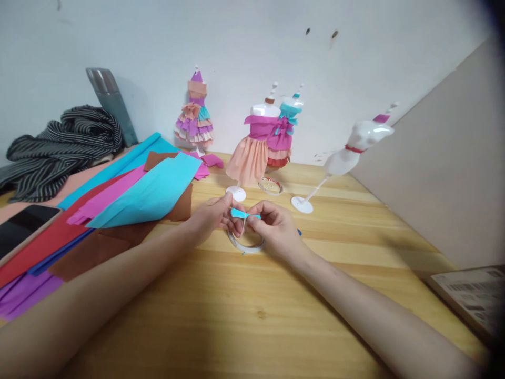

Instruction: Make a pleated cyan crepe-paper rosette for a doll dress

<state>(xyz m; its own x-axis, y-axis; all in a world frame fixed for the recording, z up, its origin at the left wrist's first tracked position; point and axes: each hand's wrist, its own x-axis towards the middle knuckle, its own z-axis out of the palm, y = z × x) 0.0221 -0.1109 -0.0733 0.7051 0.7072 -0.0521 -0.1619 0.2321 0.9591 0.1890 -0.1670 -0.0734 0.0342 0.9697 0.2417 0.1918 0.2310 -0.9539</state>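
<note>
My left hand [216, 213] is closed on one end of a small turquoise piece of crepe paper [238, 213]. The fingers of my right hand [276, 227] pinch its other end, and the paper looks gathered in the middle. From that middle a thin whitish strip [243, 225] hangs down; what it is made of I cannot tell. Below both hands a white ring-shaped roll [246, 249], like a tape roll, lies on the wooden table [252, 310], partly hidden by my fingers. Behind the hands stands a small mannequin in a magenta and peach paper dress [248, 158].
A bare white mannequin [342, 160] leans at right. Further dressed mannequins [195, 121] stand by the wall, near another ring [271, 186]. Coloured crepe sheets [150, 195], a phone [26, 229], striped cloth [67, 147] and bottle [112, 105] fill the left. A box [469, 295] stands right.
</note>
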